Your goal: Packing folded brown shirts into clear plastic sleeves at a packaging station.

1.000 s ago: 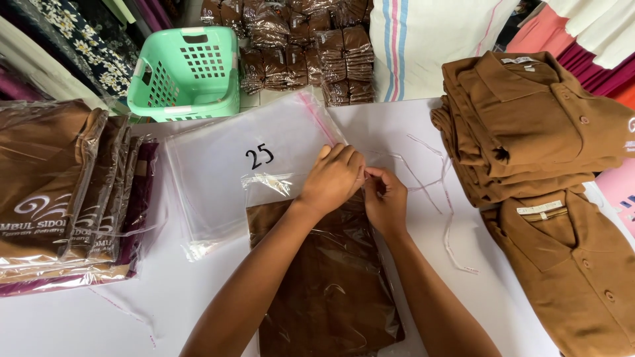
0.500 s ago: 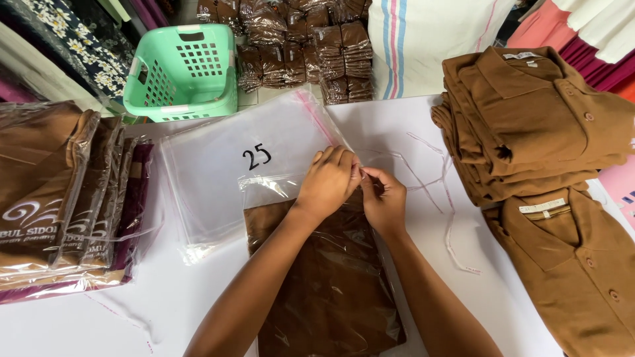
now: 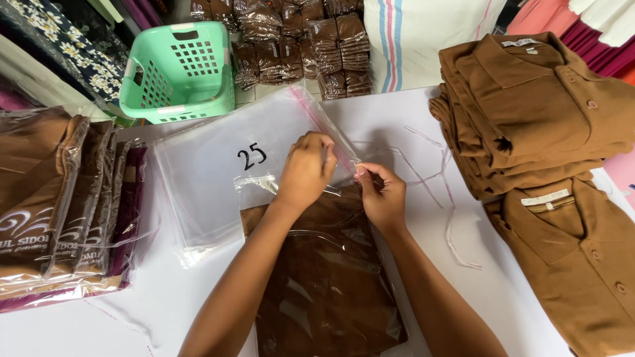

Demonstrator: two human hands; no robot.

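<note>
A folded brown shirt sits inside a clear plastic bag (image 3: 327, 284) on the white table (image 3: 410, 119), right in front of me. My left hand (image 3: 305, 170) grips the bag's top flap near its far edge. My right hand (image 3: 381, 194) pinches the flap's right end, fingers closed on the plastic. Both hands touch the flap, a few centimetres apart. Under and beyond the hands lies a stack of empty clear bags (image 3: 218, 172) with a pink sealing edge and a handwritten number.
Bagged brown shirts (image 3: 53, 205) are piled at the left. A stack of folded brown shirts (image 3: 536, 106) and one flat brown shirt (image 3: 575, 258) lie at the right. A green plastic basket (image 3: 180, 71) stands at the back. Thin peeled strips (image 3: 450, 218) lie on the table.
Both hands have shifted slightly along the bag's flap, the right hand moving right and away from the left. The bagged shirt stays in place.
</note>
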